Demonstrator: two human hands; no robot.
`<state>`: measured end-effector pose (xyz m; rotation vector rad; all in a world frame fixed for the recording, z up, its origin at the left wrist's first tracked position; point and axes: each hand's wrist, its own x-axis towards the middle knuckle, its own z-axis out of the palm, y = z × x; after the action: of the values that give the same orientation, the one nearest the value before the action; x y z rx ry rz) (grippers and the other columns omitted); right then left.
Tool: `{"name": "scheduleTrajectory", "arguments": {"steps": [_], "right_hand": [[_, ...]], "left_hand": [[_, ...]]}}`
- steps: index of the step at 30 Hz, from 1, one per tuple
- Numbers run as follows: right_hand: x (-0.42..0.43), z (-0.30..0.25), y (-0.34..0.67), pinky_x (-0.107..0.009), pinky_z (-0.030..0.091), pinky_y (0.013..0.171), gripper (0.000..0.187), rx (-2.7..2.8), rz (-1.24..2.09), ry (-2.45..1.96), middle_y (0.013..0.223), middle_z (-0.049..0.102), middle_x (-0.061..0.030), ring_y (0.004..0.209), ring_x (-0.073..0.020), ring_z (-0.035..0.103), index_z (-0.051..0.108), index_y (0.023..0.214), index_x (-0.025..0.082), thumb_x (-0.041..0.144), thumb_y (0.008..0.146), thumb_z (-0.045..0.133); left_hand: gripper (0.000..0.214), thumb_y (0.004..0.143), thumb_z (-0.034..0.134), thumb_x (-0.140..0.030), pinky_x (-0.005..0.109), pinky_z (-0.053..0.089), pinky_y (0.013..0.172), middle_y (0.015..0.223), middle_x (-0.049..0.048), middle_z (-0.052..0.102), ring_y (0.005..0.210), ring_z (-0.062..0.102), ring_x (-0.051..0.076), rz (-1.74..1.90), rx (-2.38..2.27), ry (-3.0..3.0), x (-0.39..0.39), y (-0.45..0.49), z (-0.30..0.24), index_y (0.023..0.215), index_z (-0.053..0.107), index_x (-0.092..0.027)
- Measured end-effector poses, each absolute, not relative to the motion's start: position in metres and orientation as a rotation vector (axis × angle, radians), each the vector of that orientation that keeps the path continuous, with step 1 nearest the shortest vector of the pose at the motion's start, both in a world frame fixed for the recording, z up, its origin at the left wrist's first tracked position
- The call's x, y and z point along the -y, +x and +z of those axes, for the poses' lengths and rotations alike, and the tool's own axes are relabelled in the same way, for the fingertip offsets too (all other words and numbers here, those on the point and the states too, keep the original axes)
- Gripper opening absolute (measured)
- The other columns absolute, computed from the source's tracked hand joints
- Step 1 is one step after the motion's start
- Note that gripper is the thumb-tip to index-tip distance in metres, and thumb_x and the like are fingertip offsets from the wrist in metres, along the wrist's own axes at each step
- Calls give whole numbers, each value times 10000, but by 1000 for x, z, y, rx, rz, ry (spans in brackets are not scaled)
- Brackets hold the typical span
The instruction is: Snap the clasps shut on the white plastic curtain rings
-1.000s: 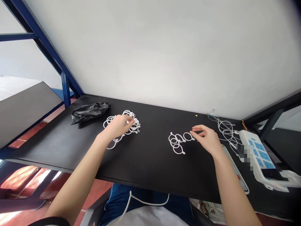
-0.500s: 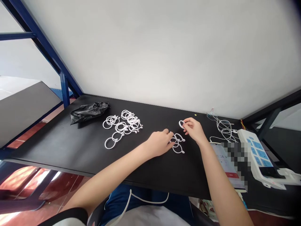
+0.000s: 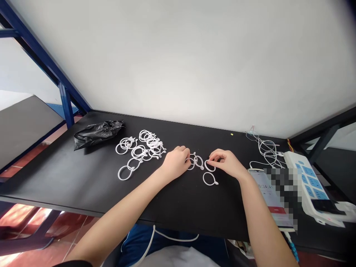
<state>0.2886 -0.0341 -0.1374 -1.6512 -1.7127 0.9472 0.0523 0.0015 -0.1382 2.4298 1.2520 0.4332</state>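
My right hand pinches a white curtain ring between thumb and fingers, low over the black table. To its left, my left hand is closed, its fingertips on the edge of another white curtain ring. That ring overlaps a curtain ring with a small eyelet. A single curtain ring lies flat below my right hand. Further left is a loose heap of several more curtain rings, some overlapping.
A crumpled black plastic bag lies at the table's back left. On the right are a tangled white cable, a phone and a white power strip with blue sockets. A wall stands behind the black table.
My left hand has moved left, with rings now spread between my hands. My right hand has come down and left with its ring. One ring now lies apart from the others.
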Motion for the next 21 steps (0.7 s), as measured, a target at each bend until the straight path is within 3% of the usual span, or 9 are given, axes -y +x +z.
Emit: {"name": "scheduleTrajectory", "arguments": {"steps": [4,10,14,16,21], "right_hand": [[32,-143,269,-290,463,572,332,1669,890,-1643,862,673,-69,648,-155,586,682,683,182,501,771,692],[31,-149,241,-285,456,572,194,1613,809,-1652,774,677,-42,627,-152,577,658,743,197,384,768,706],[30,-150,245,-283,479,565,191,1540,825,-1630,756,699,-53,634,-164,612,695,804,185,366,747,715],[29,-151,250,-294,499,569,231,1473,820,-1617,728,699,-62,627,-175,628,716,822,171,390,751,708],[27,-152,259,-320,529,613,298,1289,718,-1588,723,694,-66,630,-179,627,726,856,161,442,765,697]], "left_hand": [[42,841,493,-196,264,416,624,868,20,604,825,578,178,518,-1278,2366,-5,51,-141,820,527,-210],[95,819,471,-195,262,320,573,826,26,563,777,537,169,621,-1286,2291,-7,53,-145,725,459,-200],[280,823,477,-237,266,264,536,619,-6,473,595,454,130,642,-1255,2196,-9,49,-142,587,334,-188],[336,853,473,-286,250,289,524,550,-25,445,534,436,109,641,-1213,2125,-12,47,-140,571,320,-186],[245,911,458,-365,206,427,560,617,-35,612,560,577,103,636,-1128,1985,-15,52,-144,736,488,-195]]}}
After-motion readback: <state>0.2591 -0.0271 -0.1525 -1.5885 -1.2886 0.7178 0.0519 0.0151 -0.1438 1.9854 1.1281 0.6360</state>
